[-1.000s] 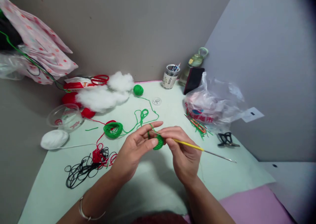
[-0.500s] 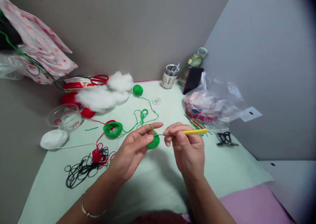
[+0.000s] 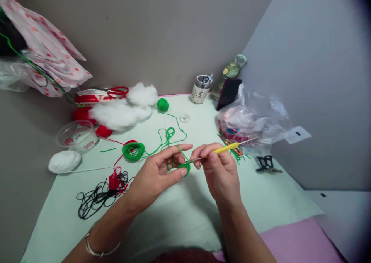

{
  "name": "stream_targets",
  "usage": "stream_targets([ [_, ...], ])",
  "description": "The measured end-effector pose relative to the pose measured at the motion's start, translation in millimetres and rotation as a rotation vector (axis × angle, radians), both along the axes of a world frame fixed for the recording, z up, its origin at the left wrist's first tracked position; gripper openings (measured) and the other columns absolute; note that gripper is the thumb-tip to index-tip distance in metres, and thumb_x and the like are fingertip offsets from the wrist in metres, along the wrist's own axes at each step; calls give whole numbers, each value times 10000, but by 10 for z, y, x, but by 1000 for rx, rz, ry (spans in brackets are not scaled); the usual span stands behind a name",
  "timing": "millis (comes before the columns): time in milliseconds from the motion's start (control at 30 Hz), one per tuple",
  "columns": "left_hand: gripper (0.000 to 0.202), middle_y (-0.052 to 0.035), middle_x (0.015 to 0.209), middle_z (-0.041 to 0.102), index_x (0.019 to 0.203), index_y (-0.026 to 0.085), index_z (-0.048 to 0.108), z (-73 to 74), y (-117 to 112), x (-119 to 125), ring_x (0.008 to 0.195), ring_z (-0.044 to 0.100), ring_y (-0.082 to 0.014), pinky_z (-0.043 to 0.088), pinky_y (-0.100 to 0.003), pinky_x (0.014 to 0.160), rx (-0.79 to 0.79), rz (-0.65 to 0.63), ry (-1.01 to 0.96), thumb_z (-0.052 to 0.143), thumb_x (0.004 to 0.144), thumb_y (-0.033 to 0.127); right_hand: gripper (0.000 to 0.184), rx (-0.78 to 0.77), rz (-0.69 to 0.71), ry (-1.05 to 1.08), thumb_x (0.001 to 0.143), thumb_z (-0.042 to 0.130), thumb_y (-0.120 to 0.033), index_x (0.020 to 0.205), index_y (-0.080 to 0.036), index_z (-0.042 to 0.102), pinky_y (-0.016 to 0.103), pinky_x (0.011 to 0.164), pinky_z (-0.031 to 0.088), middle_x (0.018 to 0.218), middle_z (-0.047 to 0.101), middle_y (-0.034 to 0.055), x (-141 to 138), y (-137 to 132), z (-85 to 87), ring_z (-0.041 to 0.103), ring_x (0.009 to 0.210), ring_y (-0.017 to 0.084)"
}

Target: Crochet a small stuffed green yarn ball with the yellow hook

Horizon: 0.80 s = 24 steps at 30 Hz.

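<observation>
Between thumb and fingers, my left hand [image 3: 158, 170] pinches a small green crochet piece [image 3: 185, 168], partly hidden by the thumb. Green yarn runs over the raised left index finger and down to the piece. My right hand [image 3: 220, 168] is closed on a yellow-handled crochet hook [image 3: 227, 148], whose thin metal tip meets the green stitches. A loose coil of green yarn [image 3: 133, 151] lies to the left of my left hand, and a small green yarn ball [image 3: 162, 105] sits farther back.
Black cord [image 3: 94, 197] and red yarn lie at the left, near a white yarn ball [image 3: 64, 162] and a clear plastic bowl [image 3: 62, 137]. White stuffing [image 3: 120, 114] and red scissors [image 3: 118, 92] are behind. A pen tin [image 3: 199, 93], phone [image 3: 228, 94], plastic bag [image 3: 252, 120] and black claw clip [image 3: 268, 164] stand right.
The hook has tilted, its back end rising and its tip dropping. My left hand has turned, so less of the green piece shows and the yarn from the index finger stretches longer.
</observation>
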<state>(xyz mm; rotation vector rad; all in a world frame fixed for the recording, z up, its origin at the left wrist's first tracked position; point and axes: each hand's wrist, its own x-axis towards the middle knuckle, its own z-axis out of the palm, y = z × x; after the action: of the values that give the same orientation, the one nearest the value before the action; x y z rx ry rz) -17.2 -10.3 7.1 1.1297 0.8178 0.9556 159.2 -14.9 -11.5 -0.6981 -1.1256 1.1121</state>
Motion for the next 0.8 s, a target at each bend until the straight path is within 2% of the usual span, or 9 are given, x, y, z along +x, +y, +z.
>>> stream_targets([
  [200,426,-7,937,619,1269,296,754,-8,-12,-17,897,568,-158,462,-331,947,25,12,86,768,855,197,176,108,9,-153,1051,561,-285,973,-218,703,315,687,548,899,747,49,73,-45,3,671,775,169],
  [400,371,-19,924,624,1213,258,774,16,-31,7,934,588,-180,463,-340,959,120,83,185,729,855,169,184,342,-100,-534,1030,540,-129,1061,-227,692,347,787,561,949,738,48,132,-131,97,690,904,188],
  [533,350,-22,904,628,1170,257,794,13,-34,38,946,595,-196,453,-350,959,214,158,254,714,848,146,205,489,-124,-763,1002,550,-87,1099,-222,669,360,753,583,974,738,74,129,-171,136,694,879,197],
  [633,399,-21,915,636,1227,246,772,16,-14,67,919,589,-188,463,-339,924,126,215,192,742,834,177,238,657,-289,-924,971,590,-62,1119,-218,691,340,728,608,1018,760,105,73,-175,88,710,890,204],
  [700,442,-18,911,639,1256,228,755,16,-3,86,907,588,-180,473,-326,901,31,213,117,775,815,202,305,737,-395,-1006,944,630,-44,1152,-248,717,340,768,629,1047,780,100,30,-172,25,731,940,216],
  [800,533,-7,892,630,1282,219,739,-5,-11,112,861,584,-164,483,-297,842,-76,158,16,848,761,213,446,719,-445,-1018,908,672,-19,1228,-324,731,354,843,646,1057,795,61,-7,-181,-74,755,967,228],
])
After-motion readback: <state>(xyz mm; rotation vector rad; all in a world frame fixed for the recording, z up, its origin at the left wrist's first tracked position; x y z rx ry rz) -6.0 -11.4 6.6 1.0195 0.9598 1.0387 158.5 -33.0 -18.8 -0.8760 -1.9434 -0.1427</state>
